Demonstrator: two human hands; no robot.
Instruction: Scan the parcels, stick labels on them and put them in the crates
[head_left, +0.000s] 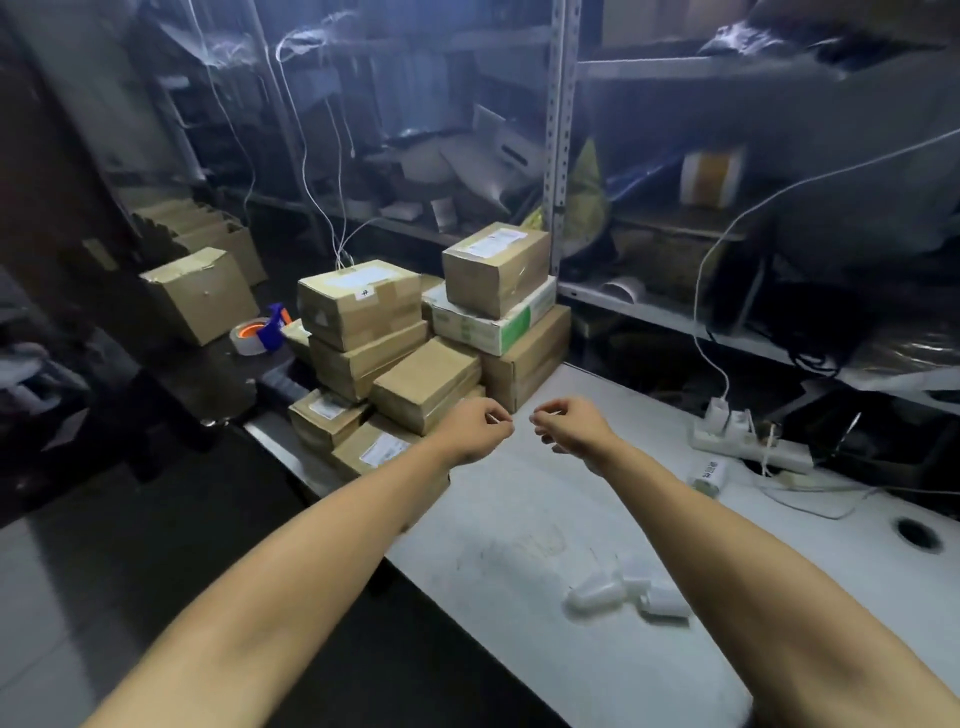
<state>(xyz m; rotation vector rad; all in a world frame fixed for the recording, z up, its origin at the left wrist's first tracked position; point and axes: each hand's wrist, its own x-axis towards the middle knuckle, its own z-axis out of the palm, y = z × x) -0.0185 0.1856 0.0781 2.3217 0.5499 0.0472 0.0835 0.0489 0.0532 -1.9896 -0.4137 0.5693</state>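
Both hands out over white tabletop (519, 519), held close together. Left hand (480, 431) and right hand (574, 428): fingers loosely curled; whether they pinch anything, we cannot tell. Stack of brown cardboard parcels (415, 338) lies ahead and left, on table's far end; we judge left hand nearer. No crates seen.

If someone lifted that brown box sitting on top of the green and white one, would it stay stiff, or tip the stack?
The top brown box looks taped and square-edged, so probably stiff. It overhangs no edge of the green and white box, so lifting it straight up likely disturbs nothing. Its weight cannot be told.
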